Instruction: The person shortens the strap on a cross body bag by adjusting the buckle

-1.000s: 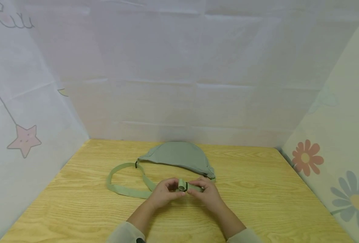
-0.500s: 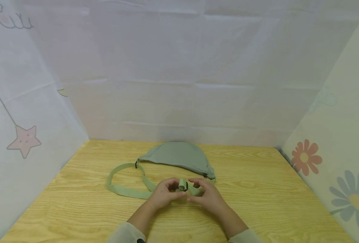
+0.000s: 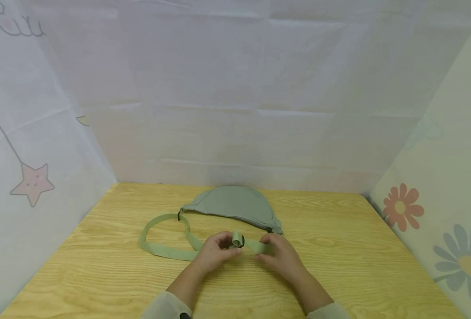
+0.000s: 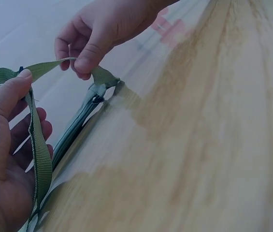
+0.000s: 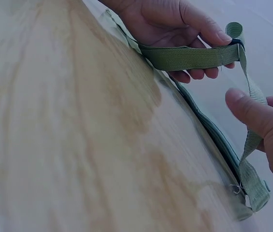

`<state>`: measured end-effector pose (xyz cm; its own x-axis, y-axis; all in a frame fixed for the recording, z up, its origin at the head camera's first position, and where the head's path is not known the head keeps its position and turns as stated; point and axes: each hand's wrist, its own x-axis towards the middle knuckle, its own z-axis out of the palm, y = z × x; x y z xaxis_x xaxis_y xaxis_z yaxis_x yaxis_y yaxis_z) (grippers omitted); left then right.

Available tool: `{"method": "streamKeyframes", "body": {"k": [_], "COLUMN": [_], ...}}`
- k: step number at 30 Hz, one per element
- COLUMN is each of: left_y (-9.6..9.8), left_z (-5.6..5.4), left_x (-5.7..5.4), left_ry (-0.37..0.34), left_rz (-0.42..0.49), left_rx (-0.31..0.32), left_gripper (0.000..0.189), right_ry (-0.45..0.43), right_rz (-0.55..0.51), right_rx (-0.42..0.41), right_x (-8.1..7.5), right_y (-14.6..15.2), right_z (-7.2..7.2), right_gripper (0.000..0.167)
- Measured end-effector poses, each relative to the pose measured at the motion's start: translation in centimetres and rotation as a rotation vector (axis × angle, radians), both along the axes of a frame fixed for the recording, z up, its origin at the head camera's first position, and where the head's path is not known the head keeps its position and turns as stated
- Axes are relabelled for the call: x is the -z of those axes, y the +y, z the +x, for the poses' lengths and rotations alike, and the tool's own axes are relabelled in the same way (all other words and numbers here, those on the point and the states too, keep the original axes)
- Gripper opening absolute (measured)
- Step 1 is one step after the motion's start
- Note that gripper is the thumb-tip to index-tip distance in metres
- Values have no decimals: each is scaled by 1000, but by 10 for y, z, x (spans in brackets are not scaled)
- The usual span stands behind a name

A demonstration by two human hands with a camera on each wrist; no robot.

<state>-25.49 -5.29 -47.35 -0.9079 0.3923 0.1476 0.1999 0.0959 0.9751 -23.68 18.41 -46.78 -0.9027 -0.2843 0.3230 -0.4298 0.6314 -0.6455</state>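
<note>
A grey-green waist bag [image 3: 231, 204] lies on the table with its light green webbing strap [image 3: 167, 251] looped out to the left. My left hand [image 3: 214, 256] pinches the strap at a small black slider buckle [image 4: 21, 70], where the webbing makes a short upright loop [image 3: 237, 238]. To the right of it, my right hand [image 3: 284, 258] pinches the strap between thumb and fingers. The webbing stretches between both hands, held up in front of the bag. From the right hand it runs on to the bag's right end, as the right wrist view shows.
The wooden table [image 3: 359, 257] spreads out around the bag. White cloth walls enclose its back and sides, with a pink star [image 3: 32, 184] printed at left and flowers [image 3: 402, 207] at right. A second black buckle [image 3: 179, 215] sits at the bag's left end.
My right hand has let go near the slider, opened, moved right along the strap and pinched it again. My left hand stays at the slider nearly unmoved. The bag has not moved.
</note>
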Motion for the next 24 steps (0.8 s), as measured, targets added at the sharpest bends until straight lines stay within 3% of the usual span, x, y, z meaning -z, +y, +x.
{"method": "streamKeyframes", "body": {"k": [4,9,18,24], "left_y": [-1,-1,0,4], "left_z": [0,0,-2,-1], "left_x": [-1,0,4,5], "left_ry": [-1,16,38,35], "left_rz": [1,-2,-24,-22], "left_rx": [-5,-4,10,19], "left_gripper": [29,28,30,30], "right_ry": [-113,-171,-219,-187], "right_rz": [-90,-167,-257,-240], "right_rx": [62,94,46,44], "right_x": [-2,-1,-2,-2], "right_y": [-3,-4,-6,-8], "right_z": [1,0,-1,-2], "right_gripper": [35,33,36,35]}}
